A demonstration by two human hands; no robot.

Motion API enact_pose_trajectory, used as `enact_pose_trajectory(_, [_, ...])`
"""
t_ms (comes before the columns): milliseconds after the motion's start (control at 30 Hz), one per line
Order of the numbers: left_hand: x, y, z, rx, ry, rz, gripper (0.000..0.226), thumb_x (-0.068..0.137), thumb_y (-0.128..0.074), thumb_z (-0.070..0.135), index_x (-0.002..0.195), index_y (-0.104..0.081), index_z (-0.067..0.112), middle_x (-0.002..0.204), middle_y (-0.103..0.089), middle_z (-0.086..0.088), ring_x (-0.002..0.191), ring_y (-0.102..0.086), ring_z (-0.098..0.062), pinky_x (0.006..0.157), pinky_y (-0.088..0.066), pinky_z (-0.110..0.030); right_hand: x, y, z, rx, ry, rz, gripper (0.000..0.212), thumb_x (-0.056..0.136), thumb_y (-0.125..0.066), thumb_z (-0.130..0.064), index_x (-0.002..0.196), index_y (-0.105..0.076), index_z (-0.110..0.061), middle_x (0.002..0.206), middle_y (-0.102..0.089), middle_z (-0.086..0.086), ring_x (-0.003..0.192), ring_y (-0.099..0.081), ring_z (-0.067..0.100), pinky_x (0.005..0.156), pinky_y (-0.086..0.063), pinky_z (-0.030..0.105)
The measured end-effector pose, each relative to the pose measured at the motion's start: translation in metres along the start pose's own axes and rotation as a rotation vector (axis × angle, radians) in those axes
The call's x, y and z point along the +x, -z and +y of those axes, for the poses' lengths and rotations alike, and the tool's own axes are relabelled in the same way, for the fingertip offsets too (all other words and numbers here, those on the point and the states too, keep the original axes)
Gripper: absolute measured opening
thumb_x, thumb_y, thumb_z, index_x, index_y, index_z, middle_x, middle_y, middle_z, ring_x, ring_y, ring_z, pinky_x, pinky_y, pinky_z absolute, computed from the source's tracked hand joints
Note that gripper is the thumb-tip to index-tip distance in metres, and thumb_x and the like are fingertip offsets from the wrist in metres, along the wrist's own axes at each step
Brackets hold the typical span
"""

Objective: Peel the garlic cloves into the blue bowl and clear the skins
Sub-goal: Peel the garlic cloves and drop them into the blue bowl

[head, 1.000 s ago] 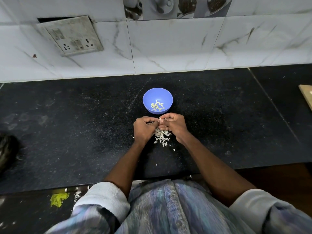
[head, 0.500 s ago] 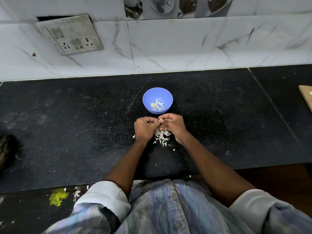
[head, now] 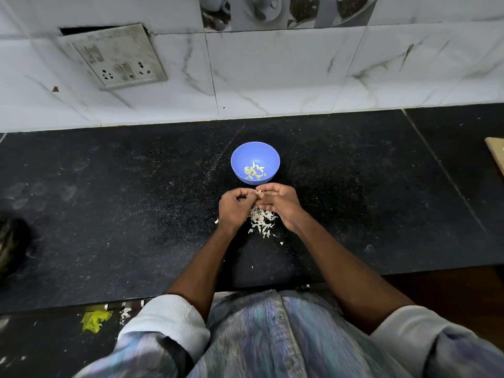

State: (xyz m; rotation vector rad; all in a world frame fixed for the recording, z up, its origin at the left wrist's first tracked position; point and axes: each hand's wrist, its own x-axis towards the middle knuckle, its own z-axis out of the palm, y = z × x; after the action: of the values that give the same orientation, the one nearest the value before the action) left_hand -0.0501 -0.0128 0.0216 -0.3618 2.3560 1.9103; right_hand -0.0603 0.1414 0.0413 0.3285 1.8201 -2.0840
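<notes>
L hand: fingers curled, pinching one garlic clove w/ the R hand, so the skin can be pulled off.
R hand: also curled, fingertips on the same clove.
Blue bowl: on the surface just beyond the hands, peeled cloves inside; near, prob. for a short drop.
Skins: heap on the surface directly under the hands, not yet cleared.

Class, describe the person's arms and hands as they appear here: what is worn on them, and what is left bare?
Both forearms are bare, with pale sleeves rolled up: the left sleeve and the right sleeve. The shirt is a streaky blue, lilac and grey. The left hand and right hand wear no gloves; no rings or watch show.
</notes>
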Motion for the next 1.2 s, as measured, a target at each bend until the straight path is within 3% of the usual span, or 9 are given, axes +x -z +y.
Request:
enact_pose_trajectory(233, [-0.001,-0.002,-0.002,-0.107,0.083,0.011,0.017,0.095,-0.066,0.026,0.095,-0.081,0.017,0.088,-0.081,-0.005,0.075,-0.069,-0.022,0.073,-0.059,-0.046,0.003,-0.001,-0.001,-0.122,0.017,-0.019,0.035,0.09,-0.059,0.009,0.122,-0.068,-0.003,0.102,-0.076,0.02,0.079,-0.072,0.018,0.072,-0.06,0.028])
enact_pose_trajectory(433, [0.004,-0.002,-0.006,-0.115,0.129,0.048,0.022,0.092,-0.062,0.032,0.092,-0.078,0.016,0.078,-0.075,-0.007,0.066,-0.062,-0.019,0.065,-0.053,-0.04,0.004,-0.001,-0.003,-0.125,0.005,-0.02,0.03,0.095,-0.053,0.008,0.121,-0.068,0.001,0.099,-0.076,0.024,0.074,-0.07,0.018,0.068,-0.059,0.026])
enact_pose_trajectory(633, [0.006,-0.002,-0.005,0.186,0.048,0.112,0.03,0.098,-0.058,0.035,0.081,-0.072,0.016,0.077,-0.075,-0.001,0.073,-0.069,-0.021,0.071,-0.053,-0.038,0.009,0.001,-0.004,-0.112,-0.001,-0.002,0.027,0.097,-0.052,0.005,0.116,-0.07,0.0,0.092,-0.076,0.021,0.073,-0.068,0.018,0.068,-0.057,0.027])
enact_pose_trajectory(733, [0.007,-0.003,-0.003,0.196,0.011,0.169,0.03,0.097,-0.069,0.041,0.077,-0.073,0.018,0.074,-0.073,0.003,0.069,-0.065,-0.012,0.07,-0.05,-0.031,0.01,0.001,-0.007,-0.14,0.01,0.004,0.032,0.096,-0.049,0.008,0.121,-0.066,-0.001,0.089,-0.075,0.019,0.071,-0.068,0.018,0.066,-0.057,0.027])
enact_pose_trajectory(800, [0.01,-0.003,-0.002,0.093,0.021,0.144,0.018,0.092,-0.078,0.036,0.085,-0.078,0.02,0.079,-0.077,0.007,0.073,-0.07,-0.007,0.073,-0.055,-0.026,0.01,0.001,-0.007,-0.177,0.026,-0.003,0.031,0.095,-0.049,0.008,0.121,-0.064,-0.002,0.087,-0.074,0.018,0.07,-0.067,0.018,0.064,-0.056,0.027])
enact_pose_trajectory(933, [0.007,-0.008,-0.003,-0.063,0.079,0.055,0.007,0.091,-0.082,0.02,0.093,-0.084,0.013,0.083,-0.081,-0.002,0.075,-0.072,-0.012,0.077,-0.059,-0.033,0.01,-0.002,-0.006,-0.253,0.039,-0.036,0.02,0.097,-0.061,-0.001,0.117,-0.063,-0.002,0.087,-0.074,0.02,0.071,-0.069,0.022,0.063,-0.057,0.027])
enact_pose_trajectory(1100, [0.007,-0.005,-0.005,-0.078,0.03,0.06,0.007,0.094,-0.076,0.007,0.094,-0.083,0.004,0.083,-0.081,-0.007,0.073,-0.072,-0.013,0.07,-0.06,-0.027,0.007,0.002,-0.011,-0.277,0.059,-0.061,0.019,0.092,-0.064,0.004,0.111,-0.067,0.0,0.086,-0.076,0.022,0.071,-0.071,0.026,0.065,-0.06,0.029])
enact_pose_trajectory(1200, [0.012,0.0,-0.008,-0.074,0.029,0.086,0.012,0.097,-0.071,0.004,0.098,-0.083,0.006,0.087,-0.081,-0.006,0.077,-0.073,-0.012,0.076,-0.059,-0.028,0.009,0.0,-0.014,-0.372,0.161,0.048,0.016,0.087,-0.066,0.005,0.098,-0.073,-0.003,0.078,-0.077,0.013,0.064,-0.07,0.019,0.064,-0.058,0.03])
